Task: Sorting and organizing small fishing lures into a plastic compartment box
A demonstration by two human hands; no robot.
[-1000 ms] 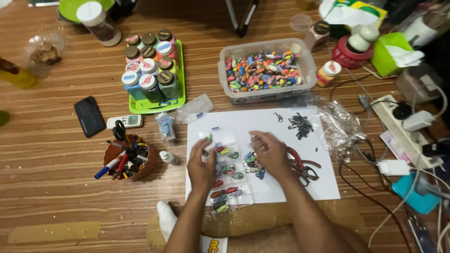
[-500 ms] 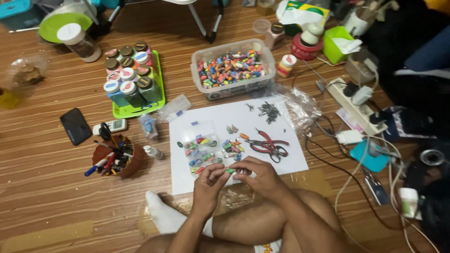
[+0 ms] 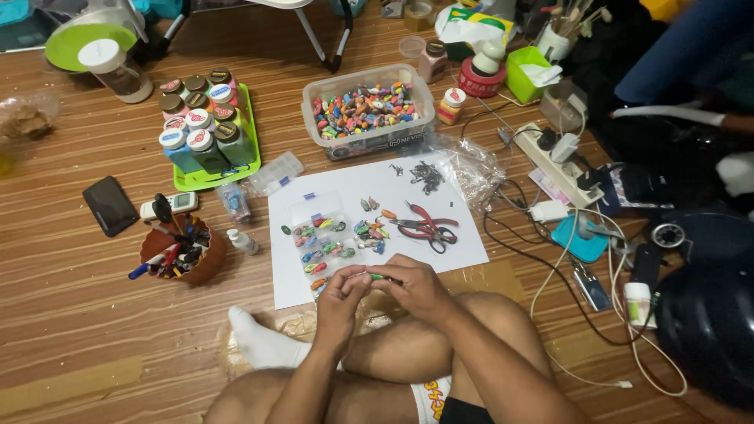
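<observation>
Our left hand (image 3: 342, 292) and right hand (image 3: 415, 284) pinch shut on a small green bead (image 3: 377, 276) above our crossed legs; its long axis lies left to right. Just beyond, white paper (image 3: 345, 188) carries pliers (image 3: 424, 228) on the wooden floor (image 3: 78, 330).

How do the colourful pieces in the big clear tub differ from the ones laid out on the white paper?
The pieces in the clear tub are heaped in a deep, crowded pile; those on the white paper lie flat in small clusters. The tub's load is far larger than the handful on the white paper. The tub's pieces sit far from the hands; the paper's lie close to the left hand and right hand. Both lots are small and multicoloured.
</observation>
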